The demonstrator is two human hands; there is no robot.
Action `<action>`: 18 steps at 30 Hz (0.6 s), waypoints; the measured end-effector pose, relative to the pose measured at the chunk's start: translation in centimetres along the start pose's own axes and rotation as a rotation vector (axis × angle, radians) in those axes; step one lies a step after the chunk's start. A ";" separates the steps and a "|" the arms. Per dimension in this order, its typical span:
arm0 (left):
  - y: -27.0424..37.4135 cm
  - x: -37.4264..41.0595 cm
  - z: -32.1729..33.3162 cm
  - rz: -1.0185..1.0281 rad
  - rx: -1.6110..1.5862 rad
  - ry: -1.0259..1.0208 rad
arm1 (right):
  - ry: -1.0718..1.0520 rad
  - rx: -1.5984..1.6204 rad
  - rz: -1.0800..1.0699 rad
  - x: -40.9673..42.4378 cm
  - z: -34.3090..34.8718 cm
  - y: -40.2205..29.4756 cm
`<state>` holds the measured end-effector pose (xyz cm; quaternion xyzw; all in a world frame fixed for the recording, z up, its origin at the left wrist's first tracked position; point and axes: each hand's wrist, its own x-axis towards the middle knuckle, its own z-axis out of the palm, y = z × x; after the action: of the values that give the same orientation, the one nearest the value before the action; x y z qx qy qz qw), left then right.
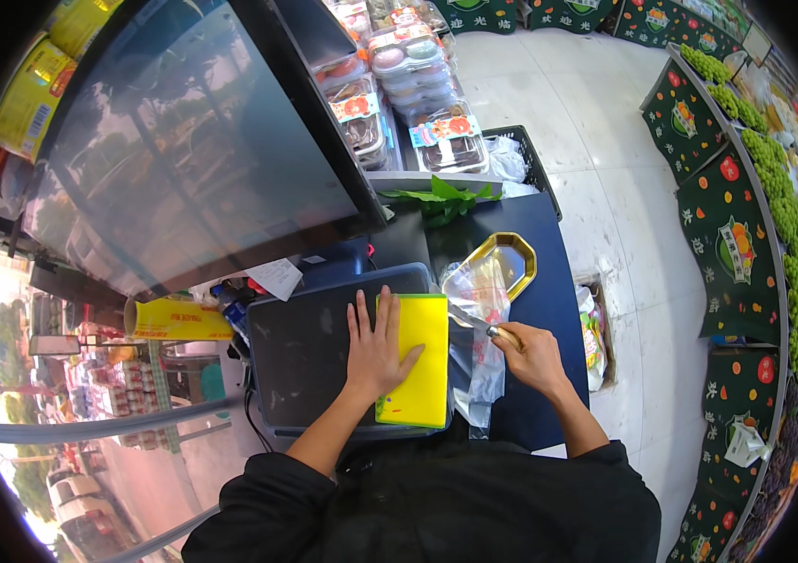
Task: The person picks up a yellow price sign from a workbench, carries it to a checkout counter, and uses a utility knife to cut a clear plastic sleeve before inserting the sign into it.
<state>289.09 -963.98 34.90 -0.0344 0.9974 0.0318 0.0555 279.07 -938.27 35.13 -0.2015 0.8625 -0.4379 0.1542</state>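
My left hand [375,345] lies flat with spread fingers, partly on a bright yellow rectangular board with green edges [421,380] and partly on a dark flat plate [300,359] under it. In my right hand [534,355] is the wooden handle of a knife [470,318]. The blade points left, its tip at or near the yellow board's right edge; whether they touch I cannot tell. Beneath the knife lies a crumpled clear plastic bag [483,288] with red print. It partly covers a gold-rimmed octagonal tray [527,257] on the dark counter [539,415].
A large monitor [209,155] leans in at the upper left. Clear packs of food [444,137] are stacked beyond green leaves [444,199]. A black crate [539,169] with plastic bags stands behind the counter. Across the tiled floor [603,211], green grapes [772,176] line a display.
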 end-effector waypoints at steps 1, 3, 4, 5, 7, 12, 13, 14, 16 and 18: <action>0.0 0.0 -0.1 0.002 0.003 -0.002 | -0.018 -0.001 0.023 0.1 -0.2 -0.1; 0.0 0.0 -0.2 0.007 0.008 -0.007 | -0.054 -0.002 0.069 0.1 -0.7 -0.3; 0.0 0.0 -0.3 0.009 0.017 -0.010 | -0.058 -0.004 0.074 0.1 -0.9 -0.3; 0.0 0.0 -0.3 0.011 0.026 -0.013 | -0.062 -0.005 0.079 0.1 -1.0 -0.1; 0.1 0.0 -0.5 0.018 0.037 -0.013 | -0.055 -0.008 0.061 0.0 -1.2 0.1; -0.2 -0.3 -0.3 0.034 0.026 -0.007 | -0.094 0.017 0.118 -1.0 -3.5 0.8; -0.2 -0.2 -0.3 0.030 0.017 -0.009 | -0.116 0.040 0.129 -1.2 -3.9 1.1; -0.2 -0.1 -0.3 0.026 0.008 -0.010 | -0.101 0.032 0.110 -1.3 -3.7 1.2; -0.1 -0.1 -0.2 0.022 -0.003 -0.004 | -0.065 0.018 0.068 -1.5 -2.8 1.3; -0.1 0.0 -0.1 0.025 -0.007 0.012 | -0.074 0.011 0.064 -1.7 -2.2 1.3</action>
<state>289.08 -964.06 34.99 -0.0223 0.9979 0.0359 0.0488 279.30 -935.21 35.52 -0.1890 0.8598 -0.4295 0.2011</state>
